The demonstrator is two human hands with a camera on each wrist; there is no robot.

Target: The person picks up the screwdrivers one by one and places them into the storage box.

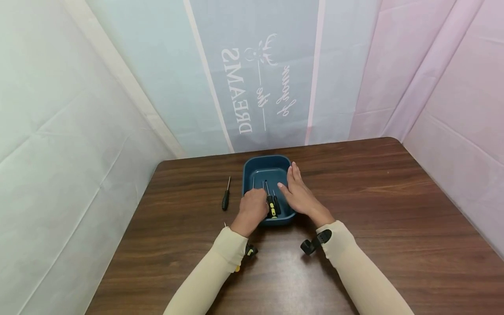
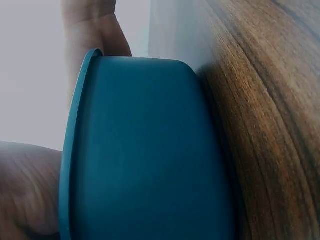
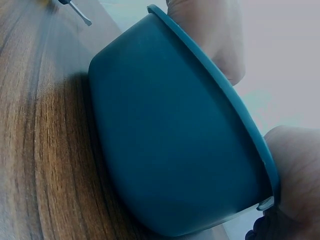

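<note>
- Cream fabric sleeves [image 1: 366, 267] nearest.
- Deep blue plastic tray [image 1: 267, 163], far centre.
- Left hand [image 1: 252, 206]: curled at tray's near left; grip hidden, cannot tell.
- Right hand [image 1: 300, 195]: fingers straight, right rim.
- Seemingly partway: black-and-yellow screwdriver [image 1: 272, 208] inside, slim black screwdriver [image 1: 225, 200] outside, left.

Your left hand [image 2: 30, 187] and right hand [image 2: 95, 32] show by the rim [image 2: 68, 165] of a teal tub [image 2: 145, 150] sitting on the wooden table [image 2: 265, 115].

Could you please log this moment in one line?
Left hand: curled over blue tray, grip hidden; right hand: at right side; screwdrivers: inside
</note>
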